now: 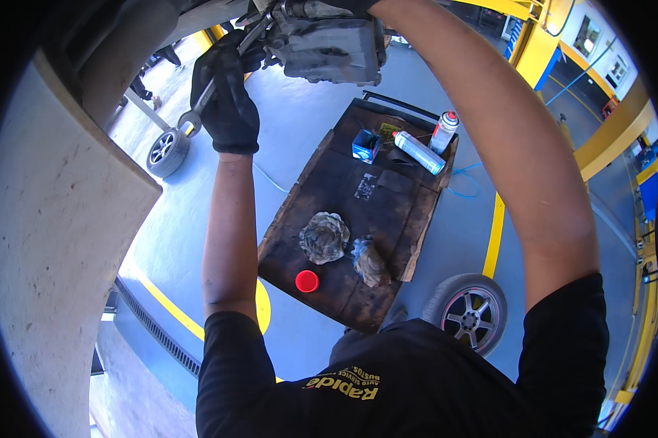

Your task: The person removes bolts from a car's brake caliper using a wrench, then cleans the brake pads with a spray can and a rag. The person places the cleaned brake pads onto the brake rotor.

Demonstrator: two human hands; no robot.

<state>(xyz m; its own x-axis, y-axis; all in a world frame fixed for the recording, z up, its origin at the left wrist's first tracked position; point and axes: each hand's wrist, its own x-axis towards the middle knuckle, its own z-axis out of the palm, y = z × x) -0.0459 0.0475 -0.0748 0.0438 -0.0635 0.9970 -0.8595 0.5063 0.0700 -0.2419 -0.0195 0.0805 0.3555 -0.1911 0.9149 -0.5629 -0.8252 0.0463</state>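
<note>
"Metal tool (256, 33) first: where is it?"

"At eleven o'clock, slanting up toward twelve. It's long and thin, with its upper end close by the left side of a grey metal housing (329, 52). Whether that end touches the housing, I can't tell."

"And the hands?"

"Dark-gloved. The left hand (228, 102), also at eleven o'clock, has its fingers wrapped around the tool. The right hand (352, 4) is up at twelve, nearly all cut off by the edge, so I can't tell whether it grips anything."

"What's lower down?"

"A dark brown surface (311, 182) runs through the middle. Toward one o'clock sits a small blue box (365, 148). Around two o'clock are a lying spray can (418, 152) and, just beside it, an upright spray can (444, 133)."

"Nearer the person?"

"A round crumpled bundle (324, 237) near the centre, a second bundle (371, 263) between four and five, and a red cap (307, 281) between six and seven."

"Off the surface?"

"One wheel (469, 315) at four o'clock, another wheel (167, 152) at ten, on the floor (190, 241)."
</note>
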